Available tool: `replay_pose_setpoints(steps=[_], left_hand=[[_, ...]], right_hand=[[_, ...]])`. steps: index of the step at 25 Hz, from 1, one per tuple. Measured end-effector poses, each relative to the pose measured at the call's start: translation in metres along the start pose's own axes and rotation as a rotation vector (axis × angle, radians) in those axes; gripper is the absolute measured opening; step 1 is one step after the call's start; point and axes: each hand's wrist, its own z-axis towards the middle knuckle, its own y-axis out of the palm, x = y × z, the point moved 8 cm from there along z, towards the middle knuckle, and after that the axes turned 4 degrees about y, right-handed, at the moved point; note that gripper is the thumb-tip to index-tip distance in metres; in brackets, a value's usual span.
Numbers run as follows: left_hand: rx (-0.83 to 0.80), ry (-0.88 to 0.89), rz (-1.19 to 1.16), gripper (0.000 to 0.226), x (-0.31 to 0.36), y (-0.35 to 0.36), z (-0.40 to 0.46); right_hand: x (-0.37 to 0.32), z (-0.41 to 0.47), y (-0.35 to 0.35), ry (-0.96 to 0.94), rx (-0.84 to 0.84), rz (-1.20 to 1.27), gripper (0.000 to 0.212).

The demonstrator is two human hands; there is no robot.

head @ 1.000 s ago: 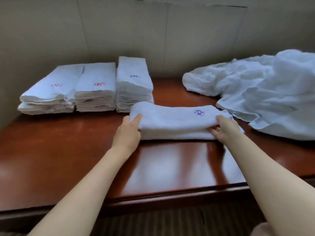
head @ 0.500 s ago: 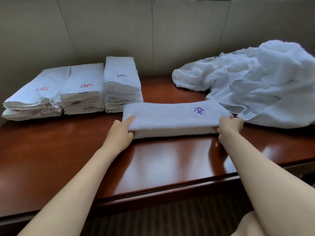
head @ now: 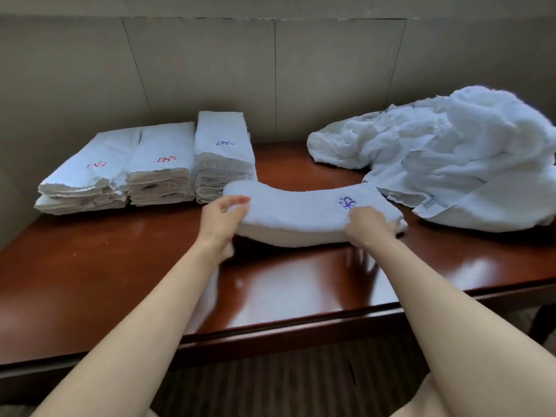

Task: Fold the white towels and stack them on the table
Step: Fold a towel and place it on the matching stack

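So going left to right, using the folded towel (head: 304,218) in the middle of the table (head: 99,284) as the anchor: far off to its left sits a stack (head: 87,179) with a red logo on top, pushed up near the wall (head: 210,70). Right beside that is a second stack (head: 162,167), also red logo, the two touching side by side. Then a third stack (head: 222,155), taller, with a blue logo, and its front corner is just behind the towel's left end, touching or nearly so, hard to say which

The left hand (head: 221,221) has the towel's left end pinched, thumb on top and fingers tucked under, and that end looks raised a bit off the wood. The towel itself is a long folded strip, bowed in the middle so it curves like a banana, with a purple logo (head: 347,203) up near its right end. The right hand (head: 368,225) grips the right end just in front of that logo, fingers curled down over the near edge, clamped on the cloth

Right of the towel and just behind its right end is the pile (head: 451,164) of unfolded white towels, all crumpled, with a small tag (head: 428,203) poking out at its near edge
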Motion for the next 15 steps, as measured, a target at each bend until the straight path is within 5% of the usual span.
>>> replay_pose_setpoints(steps=[5, 7, 13, 15], left_hand=[[-0.054, 0.186, -0.117, 0.071, 0.102, 0.016, -0.009], [-0.103, 0.221, -0.206, 0.083, 0.154, 0.020, -0.011], [-0.173, 0.332, -0.355, 0.069, 0.271, 0.001, -0.022], [-0.180, 0.379, -0.352, 0.059, 0.291, -0.019, -0.025]], right_hand=[[-0.046, -0.053, -0.038, -0.284, -0.093, 0.786, 0.025], [-0.062, -0.071, -0.071, -0.362, -0.099, 1.062, 0.036], [-0.106, -0.081, -0.167, -0.459, -0.079, 1.491, 0.097], [-0.129, -0.084, -0.181, -0.587, -0.163, 1.543, 0.092]])
